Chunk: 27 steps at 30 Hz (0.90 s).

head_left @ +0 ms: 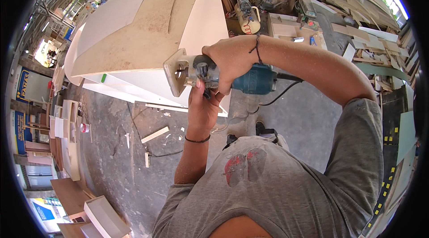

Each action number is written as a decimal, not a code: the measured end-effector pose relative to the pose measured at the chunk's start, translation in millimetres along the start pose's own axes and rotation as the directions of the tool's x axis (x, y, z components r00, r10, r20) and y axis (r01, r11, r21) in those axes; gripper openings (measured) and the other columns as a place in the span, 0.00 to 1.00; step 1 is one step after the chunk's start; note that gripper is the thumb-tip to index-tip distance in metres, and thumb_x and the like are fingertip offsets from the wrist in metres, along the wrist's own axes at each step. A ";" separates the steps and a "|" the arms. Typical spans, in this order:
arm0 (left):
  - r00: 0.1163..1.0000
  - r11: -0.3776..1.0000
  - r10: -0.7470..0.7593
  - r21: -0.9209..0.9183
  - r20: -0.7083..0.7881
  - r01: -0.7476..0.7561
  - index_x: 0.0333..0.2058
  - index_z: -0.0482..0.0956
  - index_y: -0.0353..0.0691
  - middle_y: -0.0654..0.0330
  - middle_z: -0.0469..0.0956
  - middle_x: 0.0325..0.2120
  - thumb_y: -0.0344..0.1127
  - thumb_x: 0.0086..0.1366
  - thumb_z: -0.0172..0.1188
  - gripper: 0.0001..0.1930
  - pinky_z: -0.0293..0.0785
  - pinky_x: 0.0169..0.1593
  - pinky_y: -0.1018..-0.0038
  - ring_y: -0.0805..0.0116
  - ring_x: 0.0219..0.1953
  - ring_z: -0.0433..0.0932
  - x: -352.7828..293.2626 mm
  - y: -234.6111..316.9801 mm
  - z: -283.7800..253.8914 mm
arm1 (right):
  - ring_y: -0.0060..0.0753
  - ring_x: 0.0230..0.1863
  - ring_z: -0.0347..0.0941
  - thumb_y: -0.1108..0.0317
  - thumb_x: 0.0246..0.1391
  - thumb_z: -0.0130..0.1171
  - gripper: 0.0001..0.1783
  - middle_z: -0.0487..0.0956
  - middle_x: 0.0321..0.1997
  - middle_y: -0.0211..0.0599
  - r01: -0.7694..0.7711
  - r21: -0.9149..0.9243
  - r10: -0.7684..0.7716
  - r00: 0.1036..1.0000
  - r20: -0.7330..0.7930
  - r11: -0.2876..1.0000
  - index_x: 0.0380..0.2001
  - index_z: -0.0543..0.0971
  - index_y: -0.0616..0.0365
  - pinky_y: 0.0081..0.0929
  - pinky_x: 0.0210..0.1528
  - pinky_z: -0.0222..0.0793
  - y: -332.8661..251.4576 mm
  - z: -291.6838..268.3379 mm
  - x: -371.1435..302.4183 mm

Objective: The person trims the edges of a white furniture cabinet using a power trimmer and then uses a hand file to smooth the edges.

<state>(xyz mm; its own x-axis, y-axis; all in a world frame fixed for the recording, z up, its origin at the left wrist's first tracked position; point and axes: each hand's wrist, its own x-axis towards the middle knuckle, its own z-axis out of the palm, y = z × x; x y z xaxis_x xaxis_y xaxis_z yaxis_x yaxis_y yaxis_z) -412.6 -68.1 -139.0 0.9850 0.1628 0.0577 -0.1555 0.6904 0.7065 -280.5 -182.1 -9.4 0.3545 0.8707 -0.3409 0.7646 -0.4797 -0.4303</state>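
I hold a trim router (254,79) sideways in front of my chest, its teal motor end to the right. Its flat square base plate (170,75) faces left, beside the edge of a large wooden cabinet (149,25). My right hand (231,61) is wrapped over the router's middle from above. From below, my left hand (202,109) closes its thumb and fingers on the router near a dark knob (207,94) on the base. A small bit shows in the base opening. A black cord (279,98) trails from the motor end.
Wood offcuts (155,134) and cords lie on the grey floor. A cream air compressor (248,19) stands beyond the cabinet. Boards are piled at the far right (380,45). Panels and a white box-shaped drawer (106,217) sit at the near left.
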 end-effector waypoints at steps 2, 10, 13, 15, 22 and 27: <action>1.000 1.000 0.003 0.010 -0.001 -0.003 0.61 0.59 0.40 0.56 0.68 0.56 0.48 0.70 0.50 0.26 0.74 0.58 0.63 0.63 0.57 0.71 1.0 0.1 0.3 | 0.50 0.38 0.79 0.55 0.22 0.70 0.43 0.80 0.34 0.55 -0.002 -0.011 0.002 1.000 -0.002 1.000 0.44 0.71 0.72 0.32 0.42 0.73 1.3 0.5 1.4; 1.000 1.000 -0.009 0.003 -0.008 0.009 0.60 0.59 0.40 0.56 0.68 0.56 0.48 0.69 0.51 0.27 0.75 0.57 0.64 0.63 0.57 0.71 3.4 1.7 -0.4 | 0.51 0.38 0.79 0.56 0.22 0.70 0.44 0.80 0.34 0.55 0.000 -0.005 0.000 1.000 0.002 1.000 0.45 0.71 0.73 0.31 0.42 0.73 -1.2 -4.2 -1.6; 1.000 1.000 -0.021 0.009 -0.005 0.021 0.60 0.59 0.40 0.55 0.68 0.56 0.48 0.69 0.51 0.27 0.75 0.57 0.64 0.63 0.57 0.71 4.4 1.8 1.2 | 0.51 0.38 0.79 0.57 0.22 0.69 0.43 0.80 0.34 0.56 0.003 0.005 -0.003 1.000 0.002 1.000 0.45 0.71 0.73 0.32 0.42 0.73 2.5 -3.5 0.1; 1.000 1.000 -0.019 0.013 -0.001 0.019 0.60 0.59 0.40 0.55 0.68 0.56 0.48 0.69 0.51 0.27 0.75 0.58 0.64 0.63 0.57 0.71 5.2 1.8 1.0 | 0.51 0.38 0.79 0.56 0.22 0.70 0.43 0.80 0.34 0.56 0.005 -0.002 -0.005 1.000 0.002 1.000 0.45 0.71 0.73 0.32 0.42 0.73 3.4 -3.7 1.3; 1.000 1.000 -0.019 0.002 -0.017 0.019 0.60 0.60 0.40 0.55 0.68 0.56 0.49 0.69 0.52 0.27 0.74 0.58 0.63 0.63 0.57 0.71 8.5 0.4 -1.0 | 0.51 0.39 0.79 0.55 0.22 0.71 0.44 0.80 0.34 0.55 0.013 -0.019 -0.013 1.000 -0.007 1.000 0.45 0.71 0.73 0.32 0.43 0.73 5.8 -4.2 4.0; 1.000 1.000 -0.009 -0.001 -0.009 0.009 0.60 0.60 0.40 0.55 0.69 0.56 0.49 0.69 0.52 0.27 0.74 0.58 0.63 0.62 0.57 0.71 10.3 1.7 0.8 | 0.50 0.40 0.78 0.54 0.22 0.72 0.45 0.80 0.36 0.55 0.024 -0.034 -0.023 1.000 0.017 0.999 0.45 0.71 0.73 0.32 0.43 0.73 7.1 -5.9 7.8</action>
<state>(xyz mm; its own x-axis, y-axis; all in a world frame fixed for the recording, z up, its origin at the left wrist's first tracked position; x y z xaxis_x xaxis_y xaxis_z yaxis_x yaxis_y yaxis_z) -402.7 -65.8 -136.6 0.9856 0.1631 0.0447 -0.1466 0.6923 0.7065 -269.2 -178.1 -10.2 0.3271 0.8798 -0.3449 0.7909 -0.4547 -0.4096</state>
